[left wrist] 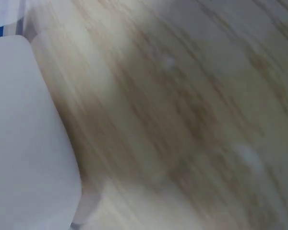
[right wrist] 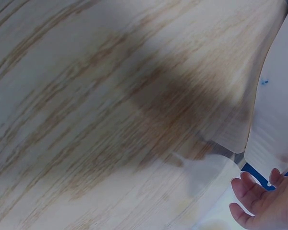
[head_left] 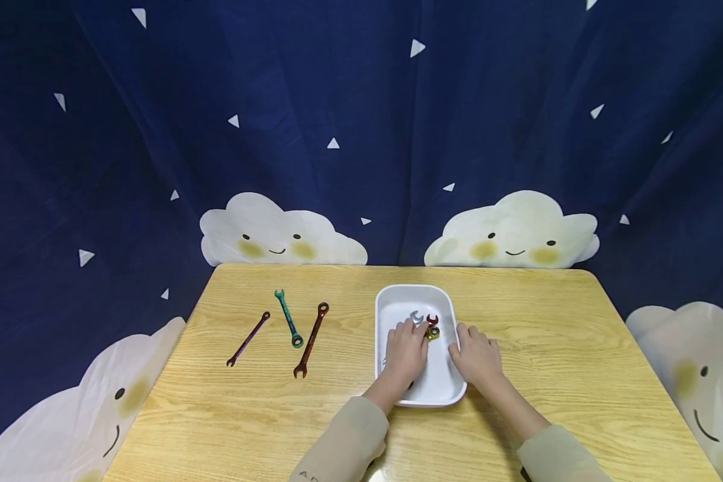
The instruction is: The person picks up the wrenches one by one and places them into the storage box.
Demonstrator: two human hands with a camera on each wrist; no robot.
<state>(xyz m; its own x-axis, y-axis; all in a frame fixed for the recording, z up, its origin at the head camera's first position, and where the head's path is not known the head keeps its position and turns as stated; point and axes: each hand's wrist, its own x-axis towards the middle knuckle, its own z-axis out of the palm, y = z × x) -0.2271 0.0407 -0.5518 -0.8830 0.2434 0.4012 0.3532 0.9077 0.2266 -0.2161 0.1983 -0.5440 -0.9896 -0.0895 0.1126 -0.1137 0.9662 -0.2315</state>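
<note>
My left hand point(head_left: 406, 349) reaches into a white tray point(head_left: 418, 399), fingers over several wrenches inside it. Past its fingertips show the open ends of a silver wrench point(head_left: 416, 317) and a red wrench point(head_left: 432, 320), and a gold ring end point(head_left: 433, 333). The palm side of this hand is hidden, so its hold cannot be made out. At the tray's right side is my right hand point(head_left: 477, 355), thumb by the rim. In the right wrist view its fingers point(right wrist: 247, 191) are loosely bent beside the tray's outer wall point(right wrist: 273, 105), with nothing between them.
On the wooden table point(head_left: 241, 422), left of the tray, lie a purple wrench point(head_left: 248, 339), a teal wrench point(head_left: 287, 316) and a reddish-brown wrench point(head_left: 312, 338), spaced apart. A dark blue curtain point(head_left: 349, 87) with white clouds hangs behind the table.
</note>
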